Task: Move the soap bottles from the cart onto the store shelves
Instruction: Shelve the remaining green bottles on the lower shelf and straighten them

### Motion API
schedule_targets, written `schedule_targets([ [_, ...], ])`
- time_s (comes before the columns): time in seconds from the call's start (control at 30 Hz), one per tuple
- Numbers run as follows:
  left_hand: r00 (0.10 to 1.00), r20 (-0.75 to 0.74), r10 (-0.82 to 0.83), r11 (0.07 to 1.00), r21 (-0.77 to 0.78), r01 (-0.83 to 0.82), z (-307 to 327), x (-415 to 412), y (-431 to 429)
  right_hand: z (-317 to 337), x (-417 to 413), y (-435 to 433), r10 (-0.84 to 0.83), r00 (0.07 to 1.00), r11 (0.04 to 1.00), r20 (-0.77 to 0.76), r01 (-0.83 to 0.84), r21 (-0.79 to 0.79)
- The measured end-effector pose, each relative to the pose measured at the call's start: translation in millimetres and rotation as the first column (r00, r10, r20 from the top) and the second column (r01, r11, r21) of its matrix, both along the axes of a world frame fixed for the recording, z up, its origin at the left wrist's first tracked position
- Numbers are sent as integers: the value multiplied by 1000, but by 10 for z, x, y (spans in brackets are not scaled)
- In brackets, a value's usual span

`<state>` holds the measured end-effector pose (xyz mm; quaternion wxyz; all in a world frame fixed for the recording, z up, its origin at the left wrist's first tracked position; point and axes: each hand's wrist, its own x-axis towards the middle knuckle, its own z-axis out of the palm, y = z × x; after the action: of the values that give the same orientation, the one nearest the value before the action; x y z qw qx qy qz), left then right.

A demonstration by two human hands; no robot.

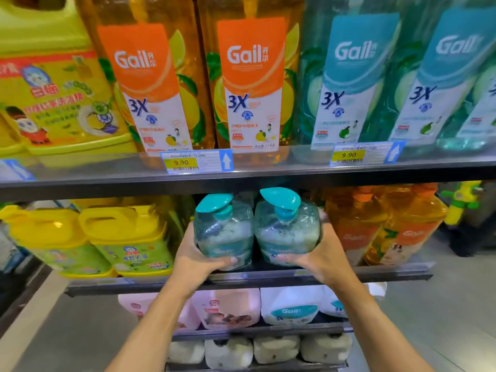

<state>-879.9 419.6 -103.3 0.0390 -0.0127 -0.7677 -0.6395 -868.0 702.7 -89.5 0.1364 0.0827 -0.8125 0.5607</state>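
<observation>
The two teal soap bottles, the left bottle [224, 234] and the right bottle [287, 232], stand upright and touching each other at the front of the middle shelf [389, 273], pump caps just under the shelf above. Whether their bases already rest on the middle shelf I cannot tell. The left hand [196, 261] grips the left bottle, thumb across its lower front and fingers curled round its outer side; the right hand [322, 256] holds the right bottle the same way. On the middle shelf, yellow jugs [128, 240] stand to the left of the pair and orange bottles [357, 224] to the right. This pair seems nearly placed, with pushing back and letting go still to do. The cart is out of view, so how many bottles are left is unknown.
</observation>
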Motion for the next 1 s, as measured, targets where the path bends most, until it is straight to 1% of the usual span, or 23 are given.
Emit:
schedule_targets([
  [0.07, 1000, 3, 9, 999, -32, -9, -69, -36, -23, -67, -34, -17, 15, 999, 1000, 44, -14, -12],
  [0.17, 1000, 22, 16, 998, -61, -15, -185, -79, -50, -154, -65, -23, 35, 985, 999, 171, -37, 6],
  [0.3, 998, 63, 13, 996, -86, -8, -247, -158, -72, -170, -74, -44, -50, 922, 991, 383, -2, 133],
  [0.37, 996, 92, -3, 994, -106, 13, -207, -190, -67, -124, -106, -70, -112, 886, 983, 450, 32, 182],
  [0.43, 993, 117, -24, 991, -124, 39, -177, -223, -68, -40, -123, -102, -152, 860, 983, 487, 80, 166],
  [0.53, 990, 127, -55, 985, -157, 75, -131, -212, -48, 43, -137, -117, -147, 836, 987, 529, 92, 129],
  [0.6, 991, 114, -62, 981, -178, 82, -115, -191, -43, 52, -137, -93, -150, 839, 980, 524, 58, 188],
  [0.67, 997, 64, -54, 971, -229, 67, -94, -161, -36, 102, -95, -94, -116, 843, 974, 525, -5, 225],
  [0.77, 998, -61, 26, 961, -274, -41, -69, -113, -20, 112, -20, -149, -120, 883, 961, 453, -11, 276],
  [0.8, 993, -99, 62, 955, -283, -88, -49, -86, 5, 84, 21, -191, -163, 911, 949, 378, 40, 313],
  [0.87, 975, -174, 137, 937, -298, -184, 12, -18, 76, -27, 87, -264, -289, 946, 892, 149, 209, 402],
  [0.9, 961, -229, 156, 921, -318, -226, 23, 0, 107, -73, 111, -308, -325, 946, 869, 17, 291, 400],
  [0.97, 923, -351, 155, 880, -376, -291, 4, 15, 147, -59, 170, -417, -350, 921, 818, -171, 389, 423],
  [1.0, 916, -373, 145, 865, -402, -301, 4, 14, 158, -29, 179, -461, -355, 905, 780, -235, 425, 458],
])
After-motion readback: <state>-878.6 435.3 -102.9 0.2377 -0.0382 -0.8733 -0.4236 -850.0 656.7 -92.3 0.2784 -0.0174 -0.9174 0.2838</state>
